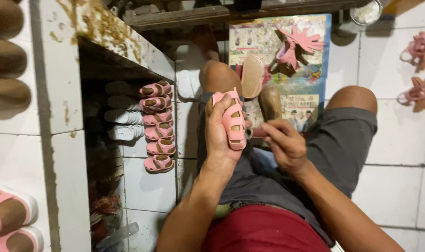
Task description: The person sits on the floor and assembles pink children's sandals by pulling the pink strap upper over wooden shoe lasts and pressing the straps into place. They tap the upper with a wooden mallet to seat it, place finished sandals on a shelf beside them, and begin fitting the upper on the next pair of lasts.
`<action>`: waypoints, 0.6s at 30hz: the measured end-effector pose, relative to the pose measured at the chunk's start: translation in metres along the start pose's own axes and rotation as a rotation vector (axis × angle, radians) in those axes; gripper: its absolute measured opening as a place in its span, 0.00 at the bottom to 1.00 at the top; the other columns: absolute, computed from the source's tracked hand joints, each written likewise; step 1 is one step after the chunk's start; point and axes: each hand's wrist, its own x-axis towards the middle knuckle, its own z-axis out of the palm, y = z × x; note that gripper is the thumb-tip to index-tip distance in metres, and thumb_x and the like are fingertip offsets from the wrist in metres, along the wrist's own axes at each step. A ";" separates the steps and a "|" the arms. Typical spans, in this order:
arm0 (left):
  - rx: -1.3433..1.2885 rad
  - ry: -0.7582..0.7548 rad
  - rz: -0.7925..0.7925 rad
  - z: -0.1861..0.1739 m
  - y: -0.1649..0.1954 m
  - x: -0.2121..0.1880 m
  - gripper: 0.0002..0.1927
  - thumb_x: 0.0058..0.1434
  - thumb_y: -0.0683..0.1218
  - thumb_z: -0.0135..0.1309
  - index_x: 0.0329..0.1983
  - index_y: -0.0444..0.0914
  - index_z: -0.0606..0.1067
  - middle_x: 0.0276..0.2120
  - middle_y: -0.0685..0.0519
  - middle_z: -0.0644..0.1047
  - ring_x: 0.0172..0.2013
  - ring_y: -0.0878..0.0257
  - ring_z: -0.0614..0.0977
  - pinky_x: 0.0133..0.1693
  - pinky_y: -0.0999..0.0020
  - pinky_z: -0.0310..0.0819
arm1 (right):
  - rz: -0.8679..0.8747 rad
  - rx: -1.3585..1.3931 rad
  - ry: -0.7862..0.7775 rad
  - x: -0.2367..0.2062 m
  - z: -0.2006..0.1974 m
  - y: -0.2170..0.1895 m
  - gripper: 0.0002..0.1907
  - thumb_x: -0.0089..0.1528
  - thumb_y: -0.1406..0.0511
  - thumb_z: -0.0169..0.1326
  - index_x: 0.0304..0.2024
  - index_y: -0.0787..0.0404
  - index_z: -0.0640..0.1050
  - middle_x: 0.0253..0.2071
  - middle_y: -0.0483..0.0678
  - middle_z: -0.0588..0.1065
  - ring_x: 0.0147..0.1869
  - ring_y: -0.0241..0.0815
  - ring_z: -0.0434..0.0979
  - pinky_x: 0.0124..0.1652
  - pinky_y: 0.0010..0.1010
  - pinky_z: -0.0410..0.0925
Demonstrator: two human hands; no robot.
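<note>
My left hand point(217, 135) grips a small pink sandal point(233, 120), held upright over my lap with its straps facing me. My right hand point(283, 142) is just right of it, fingers pinched together near a small tool tip at the sandal's lower edge; what it pinches is too small to tell. Beyond my hands, on a printed sheet point(310, 42) on the floor, lie a tan sole point(252, 76), a brown wooden shoe last point(270, 101) and pink strap pieces point(298, 42).
A row of several finished pink sandals point(158, 126) stands on the tiled floor under a stained white shelf point(58, 70) at left. More pink sandals point(420, 70) lie at far right. A round jar point(364, 14) sits at the top right.
</note>
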 end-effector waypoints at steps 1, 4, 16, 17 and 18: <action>0.006 0.016 0.019 0.000 0.002 0.000 0.13 0.63 0.49 0.56 0.48 0.40 0.73 0.32 0.51 0.77 0.26 0.64 0.78 0.23 0.68 0.76 | 0.052 0.005 0.003 -0.002 -0.002 0.003 0.17 0.64 0.76 0.57 0.56 0.68 0.78 0.47 0.55 0.77 0.48 0.47 0.79 0.48 0.33 0.72; 0.033 0.028 0.001 0.005 0.005 -0.004 0.13 0.65 0.49 0.56 0.48 0.38 0.73 0.31 0.52 0.76 0.24 0.64 0.78 0.23 0.68 0.75 | 0.070 0.089 0.093 -0.008 -0.002 0.002 0.18 0.66 0.77 0.56 0.58 0.66 0.77 0.48 0.55 0.75 0.48 0.45 0.80 0.47 0.32 0.74; 0.023 -0.014 0.084 0.007 0.006 -0.004 0.10 0.68 0.46 0.57 0.49 0.39 0.73 0.34 0.54 0.76 0.28 0.68 0.78 0.27 0.72 0.74 | 0.033 0.091 0.071 -0.003 0.001 -0.010 0.18 0.65 0.76 0.56 0.57 0.64 0.77 0.48 0.58 0.75 0.47 0.47 0.79 0.46 0.31 0.73; 0.017 -0.016 0.080 0.007 0.005 -0.003 0.10 0.70 0.46 0.57 0.50 0.38 0.73 0.34 0.55 0.76 0.29 0.68 0.78 0.28 0.73 0.74 | -0.052 0.055 0.063 -0.004 0.002 -0.009 0.18 0.63 0.75 0.58 0.56 0.64 0.77 0.48 0.58 0.75 0.46 0.47 0.78 0.46 0.31 0.73; 0.006 -0.050 0.065 0.008 0.005 -0.003 0.10 0.69 0.46 0.57 0.49 0.38 0.73 0.33 0.54 0.76 0.28 0.67 0.78 0.27 0.72 0.74 | -0.067 0.065 0.047 -0.004 0.002 -0.008 0.18 0.64 0.75 0.58 0.57 0.64 0.77 0.48 0.58 0.75 0.47 0.47 0.78 0.47 0.32 0.73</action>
